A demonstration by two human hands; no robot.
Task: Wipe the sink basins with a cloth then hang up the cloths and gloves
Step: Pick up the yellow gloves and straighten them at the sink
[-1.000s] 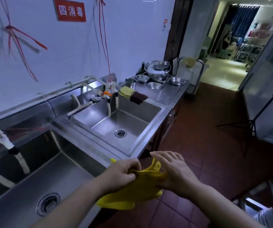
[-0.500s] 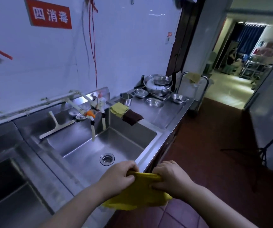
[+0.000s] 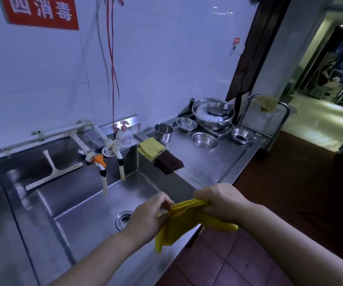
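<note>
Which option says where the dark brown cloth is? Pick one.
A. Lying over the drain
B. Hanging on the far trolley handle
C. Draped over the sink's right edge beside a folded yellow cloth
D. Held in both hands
C: the dark brown cloth hangs over the sink edge, next to the folded yellow cloth.

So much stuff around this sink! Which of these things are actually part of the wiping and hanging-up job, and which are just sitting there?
Part of the job:
- yellow cloth, held in left hand and right hand
- sink basin
- folded yellow cloth and dark brown cloth draped on the basin edge

Just lying about:
- steel bowls
- steel cup
- soap bottle
- white squeegee
</note>
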